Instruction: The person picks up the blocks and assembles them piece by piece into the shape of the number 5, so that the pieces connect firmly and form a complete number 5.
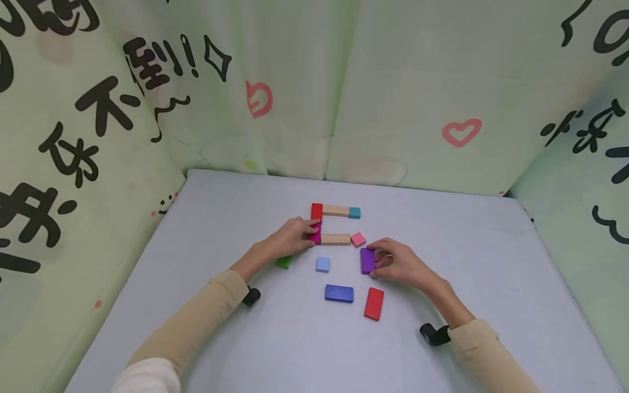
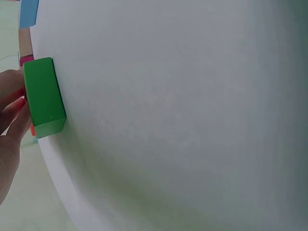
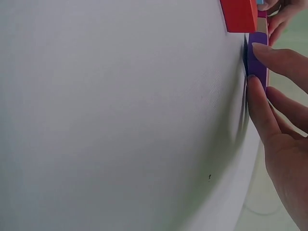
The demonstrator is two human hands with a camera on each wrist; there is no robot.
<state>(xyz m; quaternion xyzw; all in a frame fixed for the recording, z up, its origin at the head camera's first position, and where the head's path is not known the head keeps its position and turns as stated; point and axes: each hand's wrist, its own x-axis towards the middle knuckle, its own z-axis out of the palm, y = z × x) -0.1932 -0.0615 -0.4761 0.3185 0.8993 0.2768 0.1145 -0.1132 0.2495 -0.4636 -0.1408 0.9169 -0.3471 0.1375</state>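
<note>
In the head view, my left hand [image 1: 292,236] holds a magenta block [image 1: 317,233] between thumb and fingers. That block lines up below a red block [image 1: 316,210]. Two natural wood blocks, an upper one [image 1: 336,210] and a lower one [image 1: 336,239], extend rightward from this column. A teal cube [image 1: 355,213] ends the upper row; a tilted pink cube [image 1: 358,239] sits at the lower row's end. My right hand [image 1: 399,263] pinches a purple block [image 1: 367,261] by its two ends, just below and right of the pink cube.
Nearer me on the white table [image 1: 295,349] lie a light blue cube [image 1: 322,265], a dark blue block [image 1: 339,293] and another red block [image 1: 374,304]. A green block [image 2: 44,94] is beside my left hand, partly hidden by it in the head view. Printed curtains [image 1: 393,82] surround the table.
</note>
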